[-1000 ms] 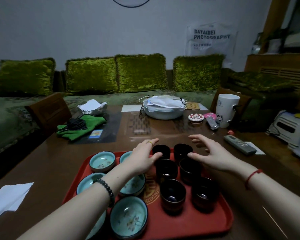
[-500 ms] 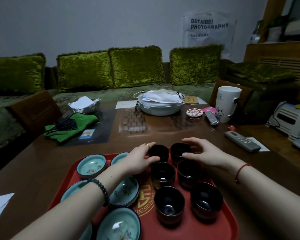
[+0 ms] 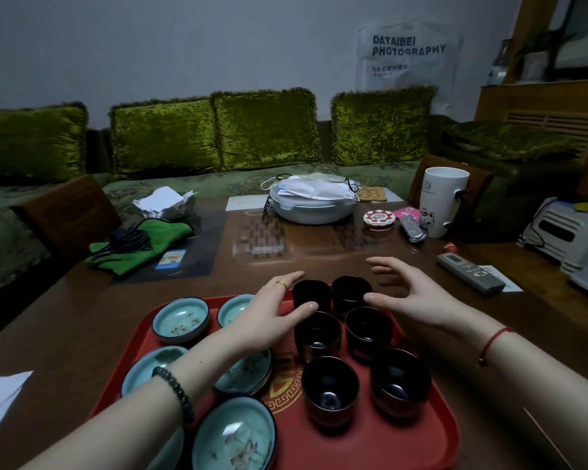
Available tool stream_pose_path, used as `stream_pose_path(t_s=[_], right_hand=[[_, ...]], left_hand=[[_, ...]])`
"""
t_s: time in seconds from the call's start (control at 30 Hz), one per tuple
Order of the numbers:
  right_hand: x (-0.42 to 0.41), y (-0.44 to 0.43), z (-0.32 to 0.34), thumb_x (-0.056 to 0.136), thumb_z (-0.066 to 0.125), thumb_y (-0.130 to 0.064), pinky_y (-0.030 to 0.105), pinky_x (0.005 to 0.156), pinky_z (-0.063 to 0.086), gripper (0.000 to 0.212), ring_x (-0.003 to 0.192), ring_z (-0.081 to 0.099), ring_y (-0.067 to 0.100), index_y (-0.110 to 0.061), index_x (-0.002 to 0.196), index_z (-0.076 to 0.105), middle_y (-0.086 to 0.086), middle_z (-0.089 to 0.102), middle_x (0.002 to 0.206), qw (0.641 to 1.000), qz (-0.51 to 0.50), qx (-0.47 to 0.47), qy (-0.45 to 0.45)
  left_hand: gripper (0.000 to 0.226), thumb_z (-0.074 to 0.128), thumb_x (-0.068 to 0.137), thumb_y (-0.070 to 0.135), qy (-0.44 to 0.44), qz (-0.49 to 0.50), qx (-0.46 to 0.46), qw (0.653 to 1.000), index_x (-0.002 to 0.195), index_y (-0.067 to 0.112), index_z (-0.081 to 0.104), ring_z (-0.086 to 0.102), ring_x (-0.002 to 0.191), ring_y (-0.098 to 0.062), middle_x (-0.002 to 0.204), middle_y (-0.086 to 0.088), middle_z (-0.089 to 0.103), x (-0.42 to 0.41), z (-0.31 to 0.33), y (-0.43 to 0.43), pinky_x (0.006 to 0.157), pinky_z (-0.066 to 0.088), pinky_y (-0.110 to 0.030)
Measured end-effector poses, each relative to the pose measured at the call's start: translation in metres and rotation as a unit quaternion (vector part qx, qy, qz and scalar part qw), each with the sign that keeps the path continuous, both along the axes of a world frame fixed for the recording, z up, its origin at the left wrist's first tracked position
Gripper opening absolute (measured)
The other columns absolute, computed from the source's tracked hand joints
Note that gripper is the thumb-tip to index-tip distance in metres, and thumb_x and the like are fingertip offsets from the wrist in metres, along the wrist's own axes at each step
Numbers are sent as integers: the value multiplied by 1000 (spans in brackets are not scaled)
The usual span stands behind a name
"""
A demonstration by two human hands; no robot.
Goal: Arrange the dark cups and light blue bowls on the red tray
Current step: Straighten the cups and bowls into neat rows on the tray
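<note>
Red tray carries six glossy dark cups and five visible pale-blue bowls; left hand and right hand hover spread, empty.

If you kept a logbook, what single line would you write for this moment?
left hand: open, beside far-left dark cup | right hand: open, beside far-right dark cup | red tray: six cups, bowls alongside
</note>
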State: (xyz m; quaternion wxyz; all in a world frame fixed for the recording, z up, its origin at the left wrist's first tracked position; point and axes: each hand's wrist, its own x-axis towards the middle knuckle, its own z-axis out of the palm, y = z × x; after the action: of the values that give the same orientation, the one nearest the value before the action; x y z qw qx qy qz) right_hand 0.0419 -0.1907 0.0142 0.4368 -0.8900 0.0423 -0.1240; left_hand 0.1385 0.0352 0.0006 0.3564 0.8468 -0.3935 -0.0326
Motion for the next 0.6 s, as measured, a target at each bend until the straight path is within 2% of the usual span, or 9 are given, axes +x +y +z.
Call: stream_pose_path(t_s=[0.1, 0.23, 0.47, 0.6], right_hand=[[-23, 0, 1, 72, 73, -21, 29, 97, 44, 59, 111, 54, 14, -28, 123, 45, 2, 52, 121, 1000, 4, -1, -1], [-42, 2, -8, 72, 73, -15, 18, 84, 49, 56, 103, 58, 14, -25, 121, 47, 5, 55, 120, 999, 29, 11, 31], [-45, 4, -13, 71, 74, -13, 21, 86, 50, 51, 99, 61, 13, -33, 112, 50, 2, 62, 112, 998, 42, -5, 39], [-41, 6, -15, 68, 77, -13, 19, 85, 49, 54, 96, 63, 14, -24, 116, 54, 0, 64, 109, 998, 36, -26, 34]], left_hand=[[65, 63, 80, 40, 1, -23, -11, 1000, 135, 27, 32, 38, 127, -5, 138, 4, 43, -12, -2, 15, 107, 29, -23], [72, 71, 74, 35, 15, -31, 18, 999, 135, 26, 33, 44, 123, -6, 133, 4, 49, -23, -7, 29, 107, 35, -28], [62, 70, 77, 22, 77, -17, -15, 997, 131, 15, 42, 54, 117, -9, 130, -1, 55, -33, -12, 22, 102, 44, -29], [61, 69, 77, 22, 83, -9, -15, 996, 131, 14, 42, 53, 118, -13, 130, -3, 55, -34, -14, 19, 103, 44, -36]])
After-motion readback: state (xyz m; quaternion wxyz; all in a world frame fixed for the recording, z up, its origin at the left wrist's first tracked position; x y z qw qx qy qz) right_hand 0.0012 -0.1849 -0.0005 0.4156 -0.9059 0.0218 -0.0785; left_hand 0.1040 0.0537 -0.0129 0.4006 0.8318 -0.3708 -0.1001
